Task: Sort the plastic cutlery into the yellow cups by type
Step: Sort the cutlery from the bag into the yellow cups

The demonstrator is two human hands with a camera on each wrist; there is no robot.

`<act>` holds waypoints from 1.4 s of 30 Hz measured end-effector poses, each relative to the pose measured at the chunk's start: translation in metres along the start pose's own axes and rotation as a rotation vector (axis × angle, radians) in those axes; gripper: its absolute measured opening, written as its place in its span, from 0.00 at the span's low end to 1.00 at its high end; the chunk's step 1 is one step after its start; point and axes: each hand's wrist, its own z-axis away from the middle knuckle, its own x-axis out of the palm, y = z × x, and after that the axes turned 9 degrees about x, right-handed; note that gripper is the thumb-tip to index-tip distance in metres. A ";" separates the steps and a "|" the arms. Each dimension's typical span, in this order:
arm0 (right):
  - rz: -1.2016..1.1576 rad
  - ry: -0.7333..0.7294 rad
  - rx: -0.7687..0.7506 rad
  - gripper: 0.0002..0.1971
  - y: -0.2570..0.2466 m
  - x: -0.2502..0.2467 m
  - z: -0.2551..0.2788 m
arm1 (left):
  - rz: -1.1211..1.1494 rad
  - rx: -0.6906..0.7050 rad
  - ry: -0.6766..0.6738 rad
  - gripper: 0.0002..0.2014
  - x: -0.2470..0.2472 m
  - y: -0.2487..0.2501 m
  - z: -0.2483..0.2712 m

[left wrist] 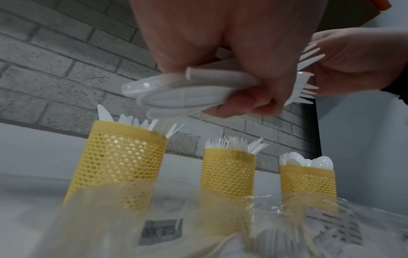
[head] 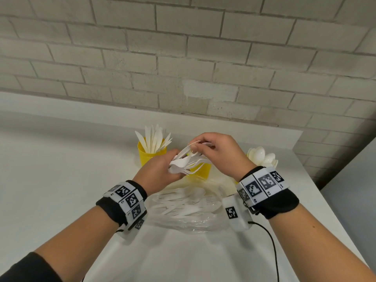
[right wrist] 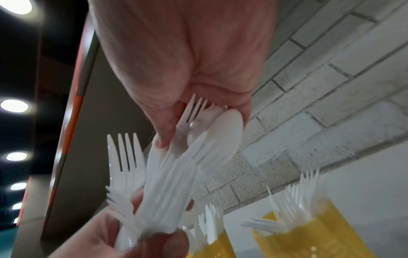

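Observation:
Three yellow mesh cups stand in a row on the white table: one with knives (head: 151,154) (left wrist: 123,165), one with forks (head: 200,170) (left wrist: 228,172), one with spoons (left wrist: 308,179). In the head view the spoon heads (head: 262,156) show past my right wrist. Above the middle cup my left hand (head: 173,165) grips a bundle of white cutlery (head: 184,160) (left wrist: 187,90) by its handles. My right hand (head: 198,146) pinches the heads of a fork (right wrist: 193,113) and a spoon (right wrist: 223,127) at the bundle's far end.
A crumpled clear plastic bag (head: 187,208) with several more white cutlery pieces lies on the table (head: 61,180) just in front of the cups. A brick wall (head: 183,58) rises behind them. The table's right edge (head: 317,190) is near the spoon cup.

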 end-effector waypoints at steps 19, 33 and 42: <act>-0.151 0.227 -0.033 0.09 -0.024 0.038 -0.027 | 0.231 -0.082 0.143 0.15 0.003 -0.018 0.011; -0.413 0.500 -0.175 0.09 -0.069 -0.001 -0.086 | 0.268 -0.223 0.380 0.09 -0.022 -0.045 0.021; 0.381 0.030 0.135 0.14 0.007 0.096 -0.109 | 0.318 -0.234 0.476 0.12 -0.034 -0.041 0.017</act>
